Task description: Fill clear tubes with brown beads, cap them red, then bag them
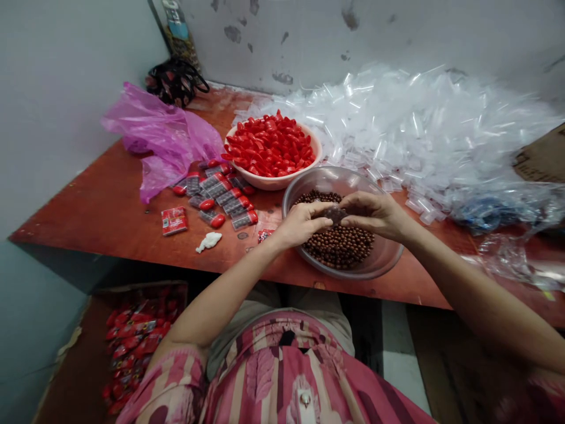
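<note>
The small container [335,216] is held above the grey bowl [389,259] of brown balls [339,250]. The left hand [304,222] and right hand [375,215] pinch it from either side; behind stands a pale bowl [267,184] heaped with red pieces [273,144].

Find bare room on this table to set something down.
Most room: the left end of the tabletop, bordered by the pink bag, red packet and front edge. A small patch lies between the bead basin, right forearm and front edge. Crowded: back right, under clear plastic pieces; centre, with red-capped packs and the red-piece bowl.
</note>
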`<action>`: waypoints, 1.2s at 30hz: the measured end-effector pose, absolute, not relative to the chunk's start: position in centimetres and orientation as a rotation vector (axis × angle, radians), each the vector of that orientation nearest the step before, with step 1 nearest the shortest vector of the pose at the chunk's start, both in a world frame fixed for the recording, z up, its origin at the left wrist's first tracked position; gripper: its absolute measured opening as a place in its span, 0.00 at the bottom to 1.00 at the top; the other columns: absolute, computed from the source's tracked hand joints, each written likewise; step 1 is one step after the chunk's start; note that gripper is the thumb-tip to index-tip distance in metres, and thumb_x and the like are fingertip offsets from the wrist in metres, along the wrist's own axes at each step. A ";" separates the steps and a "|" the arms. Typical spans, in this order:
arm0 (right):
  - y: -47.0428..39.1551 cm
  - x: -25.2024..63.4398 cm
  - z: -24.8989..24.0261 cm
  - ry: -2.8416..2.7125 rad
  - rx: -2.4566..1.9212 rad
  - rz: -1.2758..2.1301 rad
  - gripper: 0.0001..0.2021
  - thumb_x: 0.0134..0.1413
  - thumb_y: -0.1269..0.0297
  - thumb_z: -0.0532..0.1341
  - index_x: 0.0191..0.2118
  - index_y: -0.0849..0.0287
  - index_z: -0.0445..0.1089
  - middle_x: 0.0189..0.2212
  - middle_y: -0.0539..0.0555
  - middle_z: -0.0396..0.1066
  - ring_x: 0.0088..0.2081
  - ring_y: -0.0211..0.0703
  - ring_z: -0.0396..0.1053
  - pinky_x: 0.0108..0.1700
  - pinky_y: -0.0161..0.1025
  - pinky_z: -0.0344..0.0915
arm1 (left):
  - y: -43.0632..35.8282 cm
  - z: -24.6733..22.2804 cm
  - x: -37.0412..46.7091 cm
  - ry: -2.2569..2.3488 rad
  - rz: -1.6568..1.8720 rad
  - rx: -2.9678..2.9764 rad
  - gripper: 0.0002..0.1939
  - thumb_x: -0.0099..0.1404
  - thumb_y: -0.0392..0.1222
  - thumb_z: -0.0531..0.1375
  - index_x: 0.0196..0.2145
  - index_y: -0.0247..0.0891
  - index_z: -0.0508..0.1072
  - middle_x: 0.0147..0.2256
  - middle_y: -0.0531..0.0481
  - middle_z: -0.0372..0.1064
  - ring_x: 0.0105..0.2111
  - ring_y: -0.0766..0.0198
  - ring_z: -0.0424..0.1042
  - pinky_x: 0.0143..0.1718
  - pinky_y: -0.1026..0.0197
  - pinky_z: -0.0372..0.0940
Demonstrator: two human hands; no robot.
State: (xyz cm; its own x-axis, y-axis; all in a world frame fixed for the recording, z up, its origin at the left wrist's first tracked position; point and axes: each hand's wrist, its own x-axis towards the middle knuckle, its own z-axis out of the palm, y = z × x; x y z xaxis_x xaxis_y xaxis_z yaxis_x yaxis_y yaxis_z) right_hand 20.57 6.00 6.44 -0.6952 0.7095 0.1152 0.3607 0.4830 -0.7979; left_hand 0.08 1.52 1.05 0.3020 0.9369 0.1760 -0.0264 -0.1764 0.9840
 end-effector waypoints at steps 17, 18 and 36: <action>13.8 16.8 7.3 -2.600 -1.102 0.539 0.16 0.55 0.52 0.59 0.36 0.58 0.77 0.30 0.54 0.77 0.31 0.44 0.72 0.34 0.38 0.64 | 0.0 2.6 -1.4 0.800 1.140 0.922 0.18 0.57 0.40 0.64 0.46 0.32 0.74 0.42 0.42 0.75 0.37 0.62 0.74 0.38 0.58 0.73; 15.1 15.5 7.0 -2.568 -1.135 0.470 0.15 0.55 0.54 0.59 0.36 0.58 0.78 0.30 0.54 0.78 0.31 0.44 0.72 0.35 0.38 0.64 | -0.1 2.7 -1.6 0.777 1.136 0.890 0.19 0.56 0.43 0.66 0.45 0.33 0.75 0.40 0.43 0.75 0.36 0.63 0.75 0.37 0.59 0.73; 24.2 5.7 3.2 -1.715 -1.338 0.911 0.10 0.43 0.65 0.65 0.27 0.57 0.61 0.21 0.46 0.66 0.28 0.40 0.70 0.35 0.40 0.70 | -0.2 1.6 -3.0 0.719 1.305 0.683 0.24 0.52 0.51 0.69 0.43 0.35 0.75 0.44 0.45 0.73 0.39 0.62 0.74 0.39 0.60 0.73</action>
State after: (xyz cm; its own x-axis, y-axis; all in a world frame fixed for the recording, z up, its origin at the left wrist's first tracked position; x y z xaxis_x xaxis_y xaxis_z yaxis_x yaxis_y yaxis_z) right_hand 5.65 24.20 3.25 -0.1586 0.9776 0.1385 0.4329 0.1949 -0.8801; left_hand -2.95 -0.16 1.63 0.1174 0.9895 -0.0837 -0.5992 0.1378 0.7886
